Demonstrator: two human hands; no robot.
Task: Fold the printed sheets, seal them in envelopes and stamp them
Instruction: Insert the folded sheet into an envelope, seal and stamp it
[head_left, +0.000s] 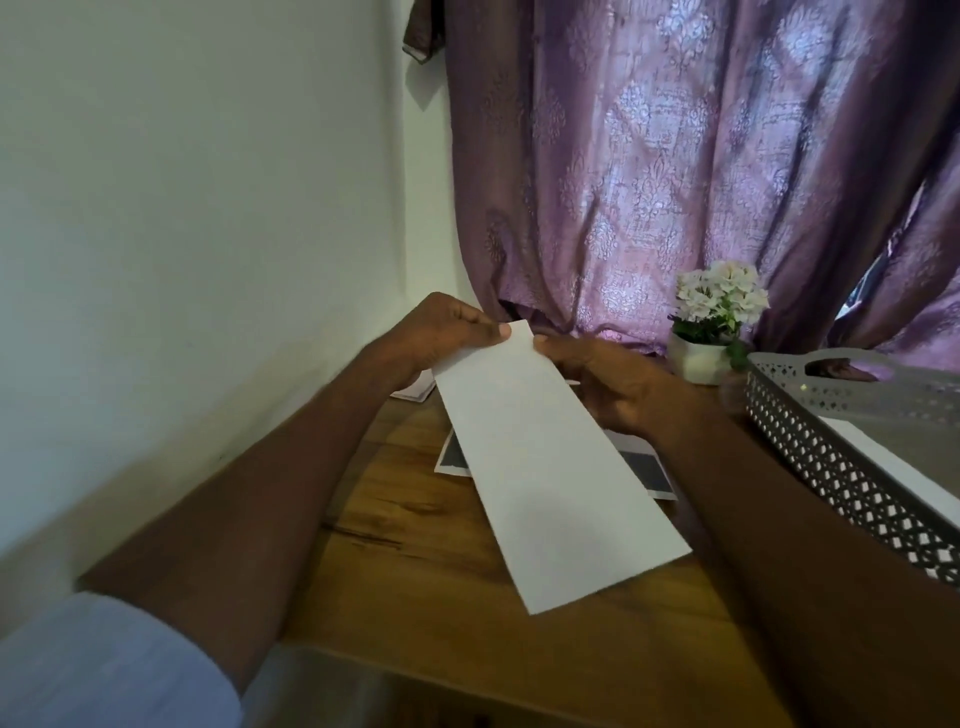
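Above the wooden desk (415, 561), by the purple curtain (675, 156), your left hand (441, 332) and right hand (608, 384) pinch the envelope's (545, 467) far end; it looks light and floppy, so support its middle.

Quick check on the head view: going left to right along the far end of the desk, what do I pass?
Left hand → envelope, pinched at its top → right hand → flower pot → perforated metal tray.
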